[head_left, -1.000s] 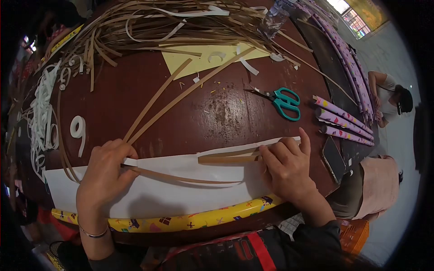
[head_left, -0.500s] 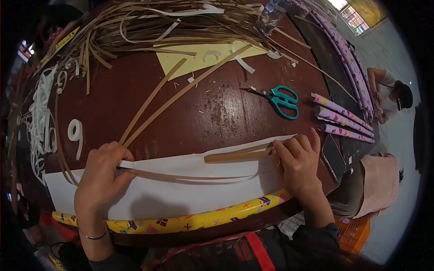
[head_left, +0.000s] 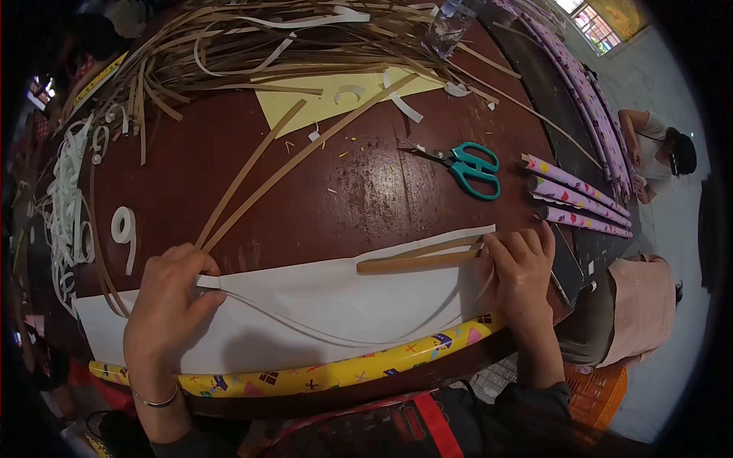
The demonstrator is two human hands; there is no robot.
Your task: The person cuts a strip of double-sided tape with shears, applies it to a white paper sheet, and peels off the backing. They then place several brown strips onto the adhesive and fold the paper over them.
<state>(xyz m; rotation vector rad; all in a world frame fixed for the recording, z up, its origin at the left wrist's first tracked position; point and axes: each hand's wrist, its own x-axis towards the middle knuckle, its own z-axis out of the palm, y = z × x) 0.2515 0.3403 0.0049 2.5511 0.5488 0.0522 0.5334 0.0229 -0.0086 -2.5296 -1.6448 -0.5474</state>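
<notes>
On the left of the white sheet [head_left: 305, 294], my left hand [head_left: 168, 301] is closed on brown strips [head_left: 256, 172] that run up across the table, with a short white piece [head_left: 208, 282] at its fingertips. A narrow strip [head_left: 305, 333] sags in a curve from those fingers towards my right hand. At the sheet's right end, my right hand [head_left: 523, 267] pinches a folded brown strip [head_left: 412, 263], whose loop points left. The sheet's near edge meets a yellow patterned paper roll [head_left: 305, 379]. Fingertip contacts are partly hidden.
Teal-handled scissors [head_left: 475, 169] lie beyond the sheet. A heap of brown strips [head_left: 305, 42] covers the far side. White tape [head_left: 122, 224] and white curls [head_left: 69, 191] are at left. Purple patterned rolls [head_left: 580, 202] and a dark phone [head_left: 565, 267] lie right. Another person [head_left: 653, 145] is beyond.
My right hand has moved slightly right with the folded strip. The strip between my hands now hangs lower and shows its edge. The left hand has barely shifted.
</notes>
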